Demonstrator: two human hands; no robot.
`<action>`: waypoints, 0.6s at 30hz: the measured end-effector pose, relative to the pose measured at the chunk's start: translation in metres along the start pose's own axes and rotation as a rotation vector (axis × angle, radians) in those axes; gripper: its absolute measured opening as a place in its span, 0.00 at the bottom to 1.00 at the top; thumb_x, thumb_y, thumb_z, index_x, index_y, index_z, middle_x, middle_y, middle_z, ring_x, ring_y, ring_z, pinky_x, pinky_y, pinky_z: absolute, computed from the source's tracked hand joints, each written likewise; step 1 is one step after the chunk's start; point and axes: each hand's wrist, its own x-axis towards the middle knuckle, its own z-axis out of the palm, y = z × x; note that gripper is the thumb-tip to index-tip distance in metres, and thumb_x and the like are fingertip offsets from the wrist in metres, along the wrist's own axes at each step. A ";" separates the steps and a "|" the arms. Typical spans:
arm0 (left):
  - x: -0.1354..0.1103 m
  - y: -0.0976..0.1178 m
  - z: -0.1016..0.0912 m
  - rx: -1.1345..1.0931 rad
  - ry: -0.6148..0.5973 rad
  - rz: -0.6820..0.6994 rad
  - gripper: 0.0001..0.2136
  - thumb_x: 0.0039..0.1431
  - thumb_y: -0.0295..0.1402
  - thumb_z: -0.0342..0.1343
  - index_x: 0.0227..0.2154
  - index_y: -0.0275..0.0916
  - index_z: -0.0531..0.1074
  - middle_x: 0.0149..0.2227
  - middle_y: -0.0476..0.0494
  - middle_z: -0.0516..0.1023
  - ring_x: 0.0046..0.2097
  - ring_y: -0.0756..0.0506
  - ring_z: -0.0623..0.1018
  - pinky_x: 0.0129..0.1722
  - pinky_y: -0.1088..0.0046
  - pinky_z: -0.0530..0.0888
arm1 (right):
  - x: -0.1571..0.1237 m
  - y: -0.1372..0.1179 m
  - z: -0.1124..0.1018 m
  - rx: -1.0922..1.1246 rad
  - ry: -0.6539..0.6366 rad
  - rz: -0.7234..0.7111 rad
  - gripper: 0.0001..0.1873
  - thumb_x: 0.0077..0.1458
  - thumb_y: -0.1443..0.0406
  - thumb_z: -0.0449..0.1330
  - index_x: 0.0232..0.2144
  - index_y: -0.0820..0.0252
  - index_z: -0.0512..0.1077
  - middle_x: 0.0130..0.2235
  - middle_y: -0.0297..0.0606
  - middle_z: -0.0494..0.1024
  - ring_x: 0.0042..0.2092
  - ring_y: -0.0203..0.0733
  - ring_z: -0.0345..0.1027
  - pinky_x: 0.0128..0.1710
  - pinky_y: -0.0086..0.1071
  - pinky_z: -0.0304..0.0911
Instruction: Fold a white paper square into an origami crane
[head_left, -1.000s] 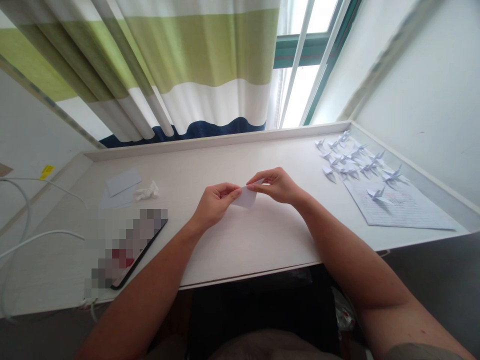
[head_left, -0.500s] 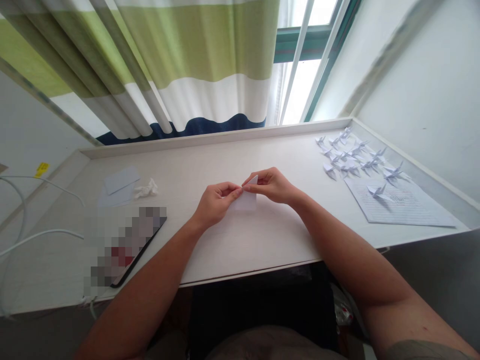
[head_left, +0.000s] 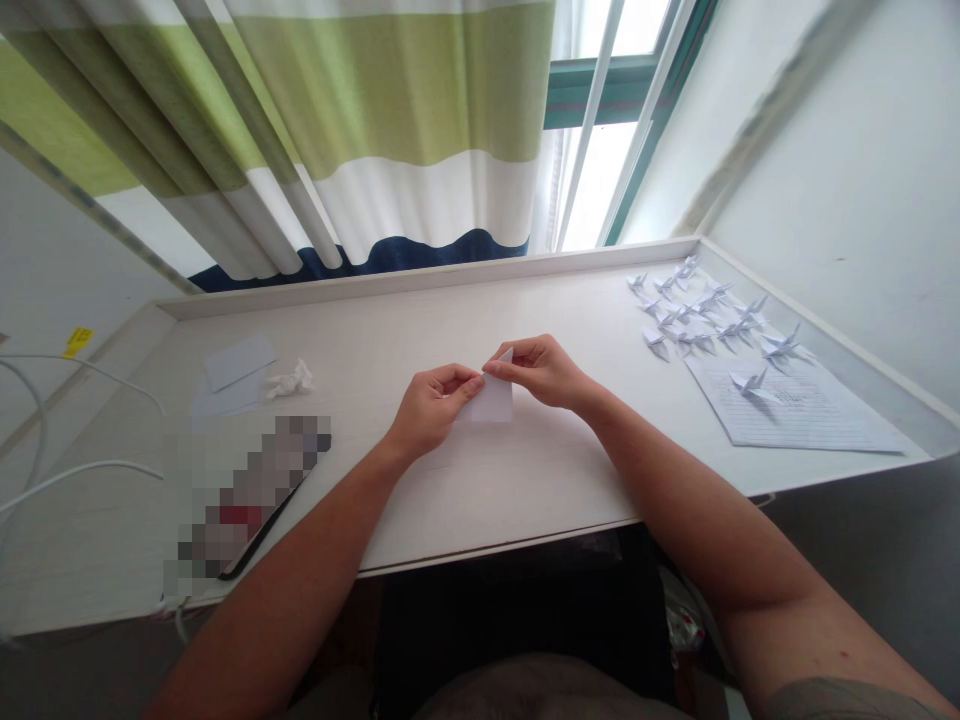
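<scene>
White small paper piece (head_left: pixel 493 402), between left hand (head_left: pixel 431 408) and right hand (head_left: pixel 536 370) | left thumb and fingers pinch its left part | right thumb and fingers pinch its top | left of left hand: crumpled white wad (head_left: pixel 291 381), flat white paper sheets (head_left: pixel 240 362) | right of right hand, well apart: bird-shaped white folded-paper figures (head_left: pixel 782 345), lined white paper (head_left: pixel 817 428)

The small white folded sheet (head_left: pixel 493 403) in my fingers (head_left: pixel 468 389) is smooth, matt paper; the pale, long tabletop (head_left: pixel 390 340) shows faint wood-like grain; the white winged figures (head_left: pixel 782 346) are crisply creased paper; the green-white-and-blue striped curtain (head_left: pixel 427 90) is matt, pleated cloth.
</scene>
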 end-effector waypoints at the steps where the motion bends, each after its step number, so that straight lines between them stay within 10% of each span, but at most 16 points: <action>1: 0.000 0.000 0.000 0.004 0.003 -0.002 0.18 0.57 0.49 0.71 0.34 0.38 0.83 0.33 0.44 0.85 0.34 0.47 0.79 0.35 0.71 0.73 | 0.000 -0.001 0.000 -0.002 -0.005 0.001 0.18 0.58 0.51 0.71 0.30 0.61 0.83 0.31 0.38 0.83 0.34 0.38 0.72 0.33 0.33 0.65; 18: -0.001 0.004 0.000 -0.012 0.028 -0.071 0.20 0.53 0.52 0.73 0.32 0.37 0.82 0.31 0.43 0.85 0.30 0.47 0.78 0.30 0.71 0.72 | 0.004 -0.014 -0.013 0.064 0.336 -0.104 0.31 0.56 0.38 0.67 0.29 0.60 0.83 0.29 0.41 0.82 0.32 0.42 0.76 0.37 0.39 0.73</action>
